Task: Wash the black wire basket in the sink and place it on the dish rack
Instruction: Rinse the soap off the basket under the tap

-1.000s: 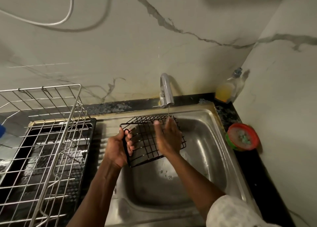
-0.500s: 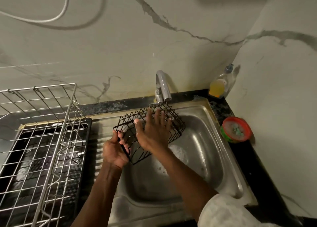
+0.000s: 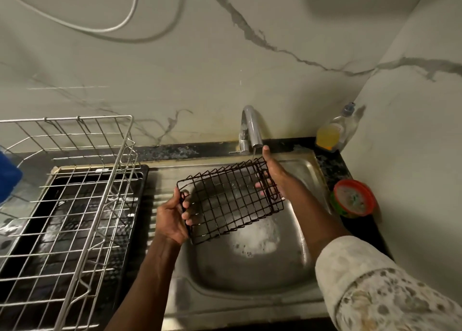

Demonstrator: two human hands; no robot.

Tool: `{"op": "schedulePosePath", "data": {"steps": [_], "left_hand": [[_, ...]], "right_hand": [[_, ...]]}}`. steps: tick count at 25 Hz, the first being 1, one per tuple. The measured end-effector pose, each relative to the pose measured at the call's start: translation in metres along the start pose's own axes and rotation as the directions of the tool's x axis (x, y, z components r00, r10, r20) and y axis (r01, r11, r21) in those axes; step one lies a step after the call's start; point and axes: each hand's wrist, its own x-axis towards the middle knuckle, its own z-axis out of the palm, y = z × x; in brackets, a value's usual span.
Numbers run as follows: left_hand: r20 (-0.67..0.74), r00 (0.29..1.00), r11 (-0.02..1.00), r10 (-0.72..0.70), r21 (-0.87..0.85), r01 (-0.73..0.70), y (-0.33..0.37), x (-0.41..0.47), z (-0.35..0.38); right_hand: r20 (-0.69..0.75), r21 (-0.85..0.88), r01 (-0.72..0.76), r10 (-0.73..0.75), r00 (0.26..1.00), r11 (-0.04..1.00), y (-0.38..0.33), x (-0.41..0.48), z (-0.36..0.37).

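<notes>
Hands now clamp opposite ends of the black wire basket (image 3: 230,198) over the sink (image 3: 250,275), left hand (image 3: 172,220) at the near end, right hand (image 3: 277,178) moved off the mesh it rubbed to the end under the faucet (image 3: 252,128) (thin stream), so rinsing likely precedes the dish rack (image 3: 75,205).

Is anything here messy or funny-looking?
Mostly fine. A white cable droops loosely across the wall above the faucet, which is odd near water. Soapy foam sits in the sink, but that fits washing the black wire basket.
</notes>
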Motion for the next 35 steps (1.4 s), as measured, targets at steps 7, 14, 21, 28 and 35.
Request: {"op": "schedulePosePath", "data": {"steps": [7,14,21,28,35], "left_hand": [[-0.388,0.921,0.873,0.042,0.462,0.155,-0.004,0.037,0.021],[-0.479,0.866,0.754,-0.143,0.515,0.409,-0.018,0.067,0.054],[-0.270,0.962,0.985,0.040,0.171,0.007,-0.041,0.056,0.025],[-0.122,0.957,0.930,0.262,0.296,-0.217,-0.048,0.054,0.012],[-0.154,0.983,0.920,-0.103,0.361,0.153,-0.045,0.043,0.026]], "right_hand": [[-0.010,-0.244,0.107,-0.113,0.994,0.964,-0.011,-0.017,-0.010],[-0.221,0.110,0.185,-0.157,0.963,0.977,0.008,-0.007,-0.041],[-0.117,0.505,0.049,0.012,0.993,0.862,0.033,0.018,-0.060],[0.130,0.506,-0.007,-0.068,0.989,0.863,0.046,0.016,-0.068],[0.174,0.466,0.229,-0.342,0.923,0.855,0.039,0.028,-0.071]]}}
